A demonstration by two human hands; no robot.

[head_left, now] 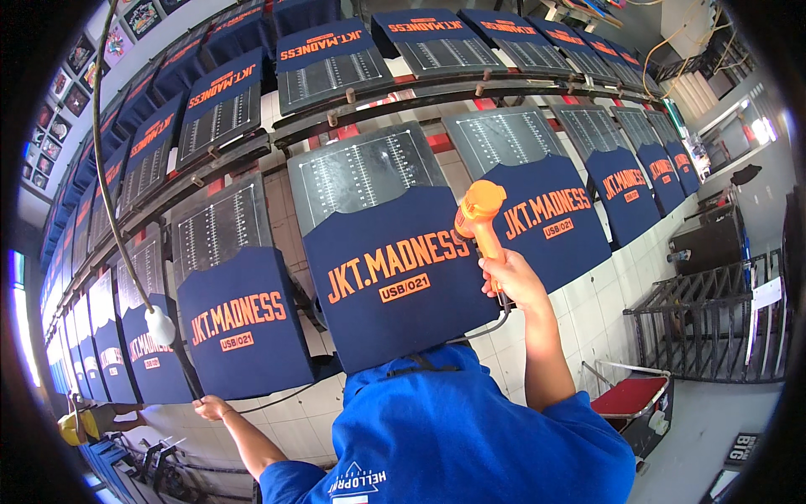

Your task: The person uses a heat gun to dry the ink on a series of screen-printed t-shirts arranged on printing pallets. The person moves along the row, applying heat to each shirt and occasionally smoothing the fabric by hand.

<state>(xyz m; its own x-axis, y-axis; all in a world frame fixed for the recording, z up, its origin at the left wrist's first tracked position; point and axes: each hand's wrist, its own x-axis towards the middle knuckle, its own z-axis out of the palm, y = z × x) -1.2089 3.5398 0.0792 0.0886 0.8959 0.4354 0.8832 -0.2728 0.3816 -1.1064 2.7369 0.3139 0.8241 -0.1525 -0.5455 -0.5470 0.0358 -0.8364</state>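
My right hand [514, 281] is wrapped round the handle of an orange heat gun [483, 210]. The gun stands raised, its head over the gap between two navy T-shirts, with the printed shirt [386, 311] in front of me and another shirt [554, 189] to its right. From the handle's lower end a black cord curves down behind my blue-sleeved body. Out at the lower left, my left hand [211, 408] is closed on a black power cord [188, 374], below a white socket [159, 326] that hangs on a long cable from above.
Rows of dark printing boards [365, 172] carry navy shirts with orange lettering, on metal rails [403, 94]. At the right stand a black metal rack [714, 323] and a red-topped trolley [631, 395]. Another person in yellow [77, 427] is at the far left.
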